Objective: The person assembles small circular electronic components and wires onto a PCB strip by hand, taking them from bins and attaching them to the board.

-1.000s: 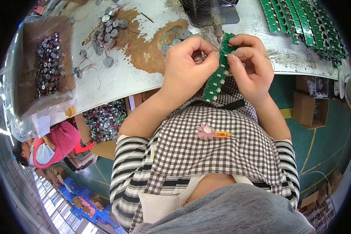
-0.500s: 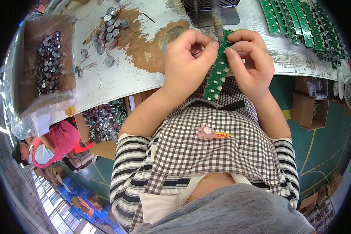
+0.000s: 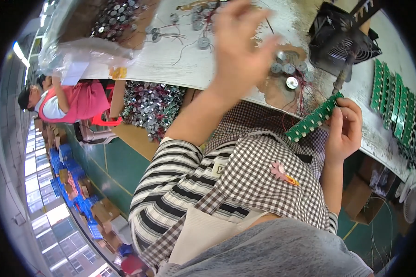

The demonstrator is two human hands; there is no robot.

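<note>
My right hand [image 3: 345, 129] pinches the upper end of a narrow green circuit board strip [image 3: 312, 121] that carries a row of small white parts. The strip slants down over the table's front edge above my checked apron. Just beyond its upper end is the tip of a soldering iron [image 3: 339, 83], pointing downward. My left hand [image 3: 245, 51] is raised over the table with its fingers spread, smeared by motion, and nothing shows in it. Small round silver motors [image 3: 289, 69] with thin red wires lie between my hands, and more loose motors [image 3: 198, 23] lie beyond my left hand.
A black fan [image 3: 342, 41] stands behind the iron. Several green board strips [image 3: 395, 104] lie at the right. A plastic-lined box [image 3: 78, 27] of motors is at far left; another box [image 3: 152, 108] of metal parts sits below the table. A person in pink [image 3: 85, 102] is at left.
My left hand has left the board and moved up and left, its fingers opening. My right hand still holds the strip, now tilted more. The view has turned toward the left.
</note>
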